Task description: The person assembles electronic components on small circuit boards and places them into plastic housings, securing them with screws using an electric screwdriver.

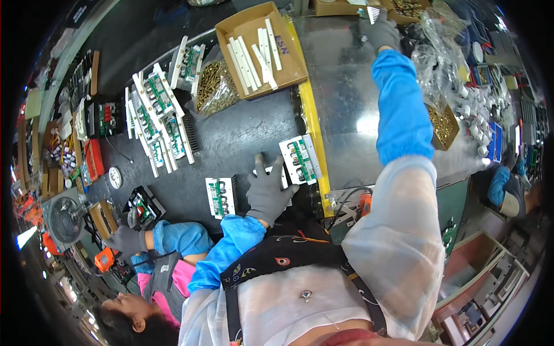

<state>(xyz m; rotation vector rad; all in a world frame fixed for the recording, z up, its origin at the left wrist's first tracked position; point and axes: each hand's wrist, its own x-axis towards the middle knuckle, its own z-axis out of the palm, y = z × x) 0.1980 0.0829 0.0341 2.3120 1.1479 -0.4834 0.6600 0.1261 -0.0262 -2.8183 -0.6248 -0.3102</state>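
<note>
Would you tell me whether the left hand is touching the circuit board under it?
Touching: the head view shows the gloved left hand lying flat on the circuit board.

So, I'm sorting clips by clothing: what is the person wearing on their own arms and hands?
Both hands wear dark grey knit gloves: left hand, right hand. Each forearm has a bright blue oversleeve, gathered at the ends. Above these are sheer white sleeves of a thin, see-through garment.
</note>
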